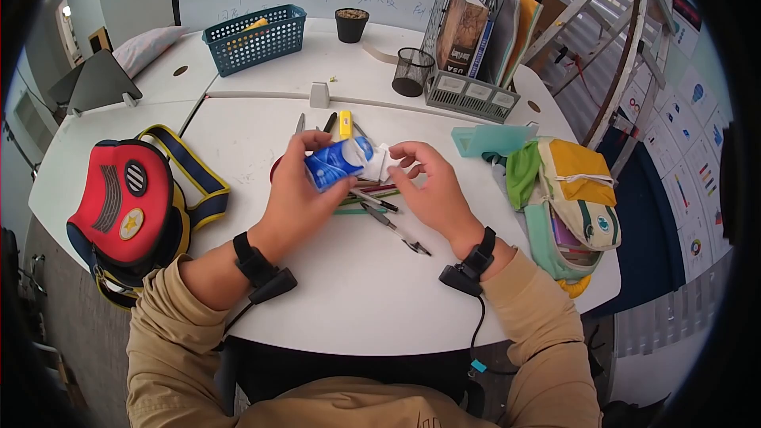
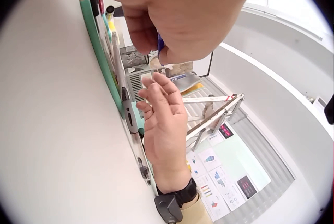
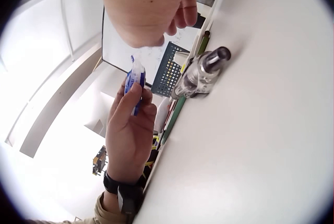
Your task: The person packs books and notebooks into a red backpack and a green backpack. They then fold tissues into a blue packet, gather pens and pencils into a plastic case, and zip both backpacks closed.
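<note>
My left hand (image 1: 293, 190) holds a blue-and-white plastic packet (image 1: 336, 163) that looks like a pocket tissue pack, gripped between thumb and fingers above the table. In the right wrist view, the packet (image 3: 134, 80) stands up from the left hand, its upper end pale and loose. My right hand (image 1: 434, 190) is raised beside it with fingers loosely bent, fingertips close to the white piece (image 1: 379, 165) at the packet's right end. Below lie several pens and pencils, among them a grey-and-clear pen (image 1: 390, 226) and a yellow item (image 1: 346, 124).
A red school bag (image 1: 119, 198) sits at left, a yellow-and-green backpack (image 1: 583, 190) at right. Farther back are a teal basket (image 1: 254, 43), a small pot (image 1: 351, 25), a mesh cup (image 1: 412, 75), a grey file holder (image 1: 472, 97) with books, and a mint case (image 1: 491, 140).
</note>
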`<act>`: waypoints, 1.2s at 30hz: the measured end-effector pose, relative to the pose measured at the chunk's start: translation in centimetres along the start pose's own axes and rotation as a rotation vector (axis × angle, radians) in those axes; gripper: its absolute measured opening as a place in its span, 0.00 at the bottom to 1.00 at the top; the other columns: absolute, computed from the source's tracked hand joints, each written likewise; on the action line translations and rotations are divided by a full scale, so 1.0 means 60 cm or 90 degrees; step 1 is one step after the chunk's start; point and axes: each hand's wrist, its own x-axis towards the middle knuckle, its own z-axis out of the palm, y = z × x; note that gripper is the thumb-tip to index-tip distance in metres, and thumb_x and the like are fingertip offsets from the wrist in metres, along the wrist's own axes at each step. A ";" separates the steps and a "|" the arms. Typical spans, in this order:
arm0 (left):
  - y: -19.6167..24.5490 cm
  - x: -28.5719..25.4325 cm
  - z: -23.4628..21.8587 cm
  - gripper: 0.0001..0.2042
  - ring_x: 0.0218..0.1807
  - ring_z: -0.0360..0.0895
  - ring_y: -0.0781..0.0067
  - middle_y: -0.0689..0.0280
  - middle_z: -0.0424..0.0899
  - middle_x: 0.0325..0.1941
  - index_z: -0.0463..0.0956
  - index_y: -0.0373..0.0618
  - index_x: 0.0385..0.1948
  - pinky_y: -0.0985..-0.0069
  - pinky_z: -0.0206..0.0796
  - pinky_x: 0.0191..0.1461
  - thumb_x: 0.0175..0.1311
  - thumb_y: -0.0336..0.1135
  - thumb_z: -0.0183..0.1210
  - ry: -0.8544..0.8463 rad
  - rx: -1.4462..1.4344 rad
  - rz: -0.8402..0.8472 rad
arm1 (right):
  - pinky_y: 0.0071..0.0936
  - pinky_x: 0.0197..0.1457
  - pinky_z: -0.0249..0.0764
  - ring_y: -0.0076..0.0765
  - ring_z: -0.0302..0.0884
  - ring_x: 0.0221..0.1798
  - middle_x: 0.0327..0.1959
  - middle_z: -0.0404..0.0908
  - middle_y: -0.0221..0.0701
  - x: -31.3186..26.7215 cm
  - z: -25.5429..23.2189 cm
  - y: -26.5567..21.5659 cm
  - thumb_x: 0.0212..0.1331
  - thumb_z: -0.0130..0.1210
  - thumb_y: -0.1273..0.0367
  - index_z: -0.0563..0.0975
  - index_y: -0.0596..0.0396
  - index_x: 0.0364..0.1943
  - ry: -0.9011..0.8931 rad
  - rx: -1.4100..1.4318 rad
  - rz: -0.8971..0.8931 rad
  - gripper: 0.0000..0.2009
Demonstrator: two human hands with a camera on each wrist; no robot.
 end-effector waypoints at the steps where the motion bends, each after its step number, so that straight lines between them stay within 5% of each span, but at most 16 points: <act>1: -0.008 0.003 0.000 0.32 0.65 0.83 0.68 0.58 0.80 0.66 0.70 0.39 0.68 0.69 0.81 0.72 0.67 0.26 0.80 0.008 -0.031 -0.024 | 0.35 0.65 0.84 0.41 0.85 0.65 0.61 0.88 0.36 -0.001 -0.002 -0.001 0.75 0.69 0.73 0.85 0.57 0.63 -0.025 -0.041 -0.012 0.16; 6: -0.007 0.002 -0.002 0.31 0.65 0.83 0.72 0.58 0.80 0.66 0.70 0.38 0.68 0.73 0.83 0.71 0.69 0.27 0.80 0.009 -0.031 -0.070 | 0.41 0.76 0.80 0.51 0.82 0.72 0.74 0.82 0.40 -0.002 -0.002 0.021 0.74 0.70 0.73 0.84 0.50 0.72 -0.098 -0.149 -0.109 0.23; 9: -0.006 0.000 -0.001 0.31 0.64 0.83 0.72 0.57 0.81 0.66 0.71 0.38 0.67 0.73 0.82 0.70 0.68 0.27 0.80 0.019 -0.018 -0.081 | 0.44 0.79 0.79 0.54 0.82 0.75 0.73 0.84 0.42 0.006 -0.001 0.026 0.74 0.72 0.71 0.84 0.52 0.72 -0.109 -0.165 -0.149 0.24; 21: -0.004 0.001 0.004 0.31 0.63 0.86 0.67 0.54 0.85 0.64 0.73 0.38 0.65 0.68 0.82 0.69 0.65 0.29 0.81 0.053 -0.041 -0.116 | 0.43 0.68 0.84 0.53 0.89 0.63 0.57 0.92 0.43 0.023 0.007 0.032 0.75 0.71 0.69 0.87 0.59 0.60 -0.099 -0.193 -0.223 0.14; 27: -0.013 0.004 0.000 0.31 0.64 0.83 0.71 0.58 0.81 0.65 0.71 0.38 0.67 0.72 0.80 0.71 0.66 0.25 0.79 0.051 -0.023 -0.111 | 0.37 0.62 0.86 0.38 0.91 0.55 0.49 0.93 0.37 0.014 0.012 0.038 0.84 0.64 0.69 0.86 0.61 0.55 0.084 0.109 0.071 0.09; 36: -0.018 0.003 0.000 0.31 0.64 0.82 0.74 0.59 0.81 0.65 0.71 0.40 0.67 0.73 0.81 0.69 0.66 0.22 0.78 0.025 -0.042 -0.090 | 0.35 0.62 0.87 0.35 0.90 0.53 0.57 0.89 0.38 0.020 -0.001 0.038 0.92 0.52 0.62 0.74 0.62 0.72 0.029 0.804 0.246 0.19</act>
